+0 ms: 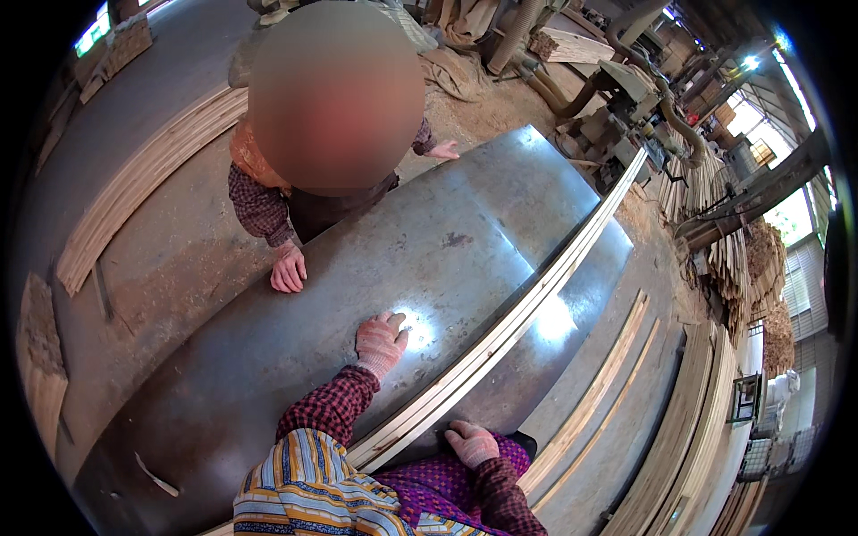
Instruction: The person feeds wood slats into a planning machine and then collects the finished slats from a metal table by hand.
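Note:
My left hand [382, 344], in a pale pinkish work glove, lies on the dark metal tabletop [402, 241] with its fingers loosely spread and nothing in them. Long narrow wooden strips [500, 344] run side by side along the table, passing between my two hands. My right hand [472, 444], gloved too, rests at the table's near edge beside the strips. Its fingers look slightly bent and apart, holding nothing visible. Across the table, a co-worker's bare hand [288, 268] touches the far edge, and their other hand [441, 150] is near the edge farther right.
A machine with hoses [617, 103] stands beyond the table's far end. Boards [152, 188] lie on the floor behind the co-worker. More planks [684, 429] and loose strips [590, 384] lie to my right. A wood splinter [157, 476] sits on the table at lower left.

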Demonstrator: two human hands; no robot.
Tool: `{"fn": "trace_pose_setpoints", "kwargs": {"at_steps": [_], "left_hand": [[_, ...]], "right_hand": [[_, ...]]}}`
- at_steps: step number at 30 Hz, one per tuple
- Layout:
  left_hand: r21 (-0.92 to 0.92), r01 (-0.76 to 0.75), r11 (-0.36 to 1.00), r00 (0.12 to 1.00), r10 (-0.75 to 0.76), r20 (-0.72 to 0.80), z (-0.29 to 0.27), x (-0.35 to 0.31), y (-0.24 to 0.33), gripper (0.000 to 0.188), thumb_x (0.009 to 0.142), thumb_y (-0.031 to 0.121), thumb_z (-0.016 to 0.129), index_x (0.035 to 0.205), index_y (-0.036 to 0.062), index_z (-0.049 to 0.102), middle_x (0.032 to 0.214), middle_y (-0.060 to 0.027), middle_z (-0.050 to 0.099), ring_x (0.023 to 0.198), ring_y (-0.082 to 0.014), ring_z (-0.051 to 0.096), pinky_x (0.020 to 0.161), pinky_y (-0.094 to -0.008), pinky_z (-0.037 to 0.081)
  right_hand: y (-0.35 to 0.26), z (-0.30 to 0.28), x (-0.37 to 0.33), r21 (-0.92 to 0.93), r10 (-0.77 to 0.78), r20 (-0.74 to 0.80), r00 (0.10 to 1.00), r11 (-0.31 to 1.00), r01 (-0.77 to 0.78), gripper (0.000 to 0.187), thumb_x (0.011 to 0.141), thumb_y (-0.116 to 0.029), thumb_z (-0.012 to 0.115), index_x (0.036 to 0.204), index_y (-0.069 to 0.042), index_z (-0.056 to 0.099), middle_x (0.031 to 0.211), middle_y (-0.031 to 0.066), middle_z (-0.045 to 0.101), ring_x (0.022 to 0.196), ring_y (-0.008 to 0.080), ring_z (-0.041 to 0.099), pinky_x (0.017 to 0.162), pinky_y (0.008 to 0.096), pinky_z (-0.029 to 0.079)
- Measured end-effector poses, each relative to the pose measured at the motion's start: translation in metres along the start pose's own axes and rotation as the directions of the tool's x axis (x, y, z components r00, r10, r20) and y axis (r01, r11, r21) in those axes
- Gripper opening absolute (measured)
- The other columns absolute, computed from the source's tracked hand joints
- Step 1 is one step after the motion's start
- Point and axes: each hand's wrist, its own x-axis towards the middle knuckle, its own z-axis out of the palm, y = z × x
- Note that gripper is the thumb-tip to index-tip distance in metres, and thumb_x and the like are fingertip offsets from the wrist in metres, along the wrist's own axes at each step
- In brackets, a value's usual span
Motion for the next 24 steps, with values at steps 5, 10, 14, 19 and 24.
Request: {"fn": "trace_pose_setpoints", "kwargs": {"at_steps": [5, 10, 14, 19, 24], "left_hand": [[-0.015, 0.004, 1.0, 1.0, -0.004, 0.013, -0.008, 0.002, 0.008, 0.038, 0.098, 0.037, 0.067, 0.128, 0.014, 0.072, 0.121, -0.0108, 0.072, 0.11, -0.0342, 0.068, 0.096, -0.0487, 0.054], [-0.037, 0.029, 0.999, 1.0, -0.029, -0.003, -0.005, 0.001, 0.004, 0.038, 0.093, 0.035, 0.073, 0.125, 0.0136, 0.074, 0.124, -0.0136, 0.071, 0.111, -0.0356, 0.069, 0.096, -0.0496, 0.055], [-0.043, 0.02, 0.999, 0.999, -0.021, -0.034, -0.006, -0.001, 0.005, 0.038, 0.091, 0.034, 0.075, 0.123, 0.0137, 0.075, 0.123, -0.0135, 0.071, 0.111, -0.0362, 0.069, 0.096, -0.0502, 0.055], [-0.025, -0.034, 0.999, 0.998, 0.032, -0.057, 0.0, -0.001, 0.0, 0.037, 0.095, 0.036, 0.071, 0.124, 0.0143, 0.075, 0.12, -0.0106, 0.072, 0.108, -0.0345, 0.069, 0.094, -0.0493, 0.054], [-0.007, -0.021, 1.0, 0.999, 0.021, -0.04, -0.004, -0.002, 0.001, 0.037, 0.096, 0.037, 0.069, 0.126, 0.0148, 0.074, 0.119, -0.0095, 0.072, 0.107, -0.0333, 0.069, 0.094, -0.0486, 0.054]], "right_hand": [[0.003, 0.001, -0.009, 0.027, 0.015, -0.04, 0.999, 1.0, -0.014, 0.046, 0.1, -0.037, 0.07, 0.136, -0.008, 0.072, 0.131, 0.0223, 0.073, 0.127, 0.0376, 0.068, 0.109, 0.0423, 0.053], [0.006, 0.005, -0.01, 0.043, 0.012, -0.069, 0.998, 0.999, -0.009, 0.046, 0.1, -0.037, 0.07, 0.135, -0.007, 0.073, 0.131, 0.0231, 0.073, 0.126, 0.0384, 0.068, 0.109, 0.0423, 0.053], [0.0, 0.002, -0.01, 0.034, 0.012, -0.05, 0.999, 0.999, -0.01, 0.046, 0.1, -0.037, 0.069, 0.135, -0.007, 0.073, 0.131, 0.0234, 0.073, 0.126, 0.0388, 0.068, 0.108, 0.0429, 0.052], [-0.002, 0.002, -0.005, 0.006, 0.019, -0.02, 1.0, 1.0, -0.019, 0.047, 0.1, -0.038, 0.069, 0.135, -0.008, 0.073, 0.131, 0.0229, 0.073, 0.126, 0.0385, 0.068, 0.109, 0.0428, 0.052], [-0.001, 0.005, -0.003, -0.004, 0.014, -0.018, 1.0, 1.0, -0.014, 0.047, 0.1, -0.043, 0.067, 0.135, -0.013, 0.073, 0.131, 0.0219, 0.073, 0.127, 0.0385, 0.067, 0.109, 0.0448, 0.052]]}}
